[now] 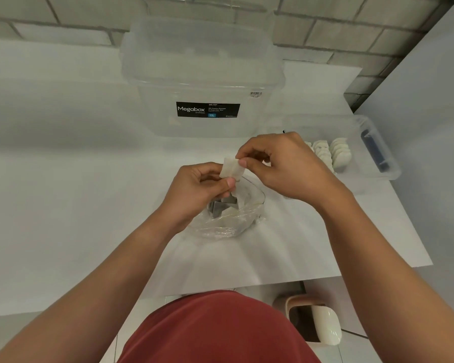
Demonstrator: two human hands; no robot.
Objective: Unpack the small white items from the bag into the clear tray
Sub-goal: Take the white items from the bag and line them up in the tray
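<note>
The small white item point(230, 167) is held in the air between both hands, just above the mouth of the bag, over the middle of the tabletop. It looks like a thin, soft, roughly square pad, slightly bent. Fingertips cover its lower edge and right corner, so its full outline cannot be read. The left hand point(197, 188) pinches its lower edge between the thumb and curled fingers. The right hand point(286, 166) pinches its upper right corner between thumb and forefinger, with the other fingers curled behind.

The bag point(230, 216) lies on the tabletop under the hands. It is thin, clear, crinkled plastic with an open rim, and the left wrist hides its left part. Flat grey and pale pieces show inside, overlapping and hard to tell apart.

The clear tray point(383, 163) sits at the tabletop's right edge. It is a shallow rectangular tub with rounded corners, and the right hand covers its near left part. Rows of rounded white pieces point(337, 153) stand in it, packed on edge; they cannot be counted. A dark blue object point(374, 150) lies along its right wall, blurred through the plastic.

Toward the far edge stands a large translucent storage box point(202, 72) with a lid. Its black label point(208, 109) reads Megabox, and the finer print is too small to read. The tabletop point(63, 179) is smooth and white.
</note>
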